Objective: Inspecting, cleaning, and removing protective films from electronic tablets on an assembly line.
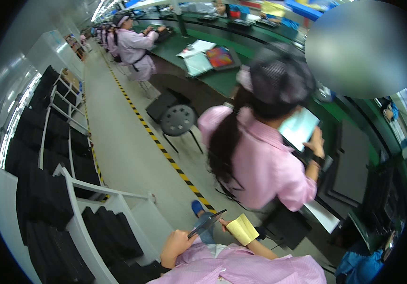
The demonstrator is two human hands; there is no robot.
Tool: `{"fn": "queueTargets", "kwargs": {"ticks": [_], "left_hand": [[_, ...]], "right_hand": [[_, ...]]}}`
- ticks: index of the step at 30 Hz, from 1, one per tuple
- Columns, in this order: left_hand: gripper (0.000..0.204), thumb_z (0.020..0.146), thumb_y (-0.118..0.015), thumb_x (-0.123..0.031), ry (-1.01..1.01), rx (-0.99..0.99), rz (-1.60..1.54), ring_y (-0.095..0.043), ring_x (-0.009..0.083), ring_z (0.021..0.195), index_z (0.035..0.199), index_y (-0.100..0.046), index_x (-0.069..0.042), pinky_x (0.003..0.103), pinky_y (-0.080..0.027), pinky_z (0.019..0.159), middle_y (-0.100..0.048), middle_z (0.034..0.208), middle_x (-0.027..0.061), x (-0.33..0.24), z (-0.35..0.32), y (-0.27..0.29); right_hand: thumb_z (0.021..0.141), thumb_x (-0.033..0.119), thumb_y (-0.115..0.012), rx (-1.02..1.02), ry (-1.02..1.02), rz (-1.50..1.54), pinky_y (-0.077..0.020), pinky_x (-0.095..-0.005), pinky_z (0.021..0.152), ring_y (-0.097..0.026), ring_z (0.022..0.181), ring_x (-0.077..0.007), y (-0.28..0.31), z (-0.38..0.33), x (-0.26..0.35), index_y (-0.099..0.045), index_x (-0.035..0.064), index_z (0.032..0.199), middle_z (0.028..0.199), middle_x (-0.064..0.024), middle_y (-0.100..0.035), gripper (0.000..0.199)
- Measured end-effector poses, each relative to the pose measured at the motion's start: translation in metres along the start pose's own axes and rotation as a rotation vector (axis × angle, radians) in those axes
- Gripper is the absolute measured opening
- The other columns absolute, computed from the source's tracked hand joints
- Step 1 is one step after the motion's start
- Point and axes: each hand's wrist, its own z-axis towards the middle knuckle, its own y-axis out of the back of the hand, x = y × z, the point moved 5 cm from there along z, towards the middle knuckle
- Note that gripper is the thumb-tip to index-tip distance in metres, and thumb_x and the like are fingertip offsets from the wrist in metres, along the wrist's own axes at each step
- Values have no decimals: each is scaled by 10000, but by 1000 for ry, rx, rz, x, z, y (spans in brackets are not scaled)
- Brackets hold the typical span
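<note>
In front of my body, a thin dark flat panel [206, 224], tablet-like, is tilted and seen nearly edge-on. My left hand [177, 246] is closed on its lower left end. At its upper right end, the fingers of my right hand [224, 224] pinch the edge, partly hidden. A yellow sheet-like piece [242, 229] lies over my right wrist; how it is fixed there I cannot make out.
A co-worker in pink [265, 156] sits close at right, one hand at a lit tablet [299, 128] on the green bench. White racks [94, 187] of black slabs line the left. A round stool [178, 120] stands ahead, beside yellow-black floor tape [158, 144].
</note>
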Motion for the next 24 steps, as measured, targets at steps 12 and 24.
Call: {"fn": "queueTargets", "kwargs": {"ticks": [12, 24], "left_hand": [[371, 809, -669, -297, 324, -495, 11, -593, 423, 604, 672, -650, 47, 456, -454, 530, -571, 618, 261, 184, 114, 210], [471, 734, -774, -259, 103, -708, -258, -510, 211, 439, 609, -542, 130, 422, -410, 489, -544, 507, 216, 247, 359, 372]], "right_hand": [[942, 398, -507, -271, 524, -31, -379, -276, 495, -469, 519, -85, -103, 204, 349, -567, -19, 669, 552, -24, -522, 502], [932, 426, -530, -562, 511, 544, -363, -231, 485, -460, 510, -54, -47, 372, 506, -560, 55, 625, 550, 20, -518, 483]]}}
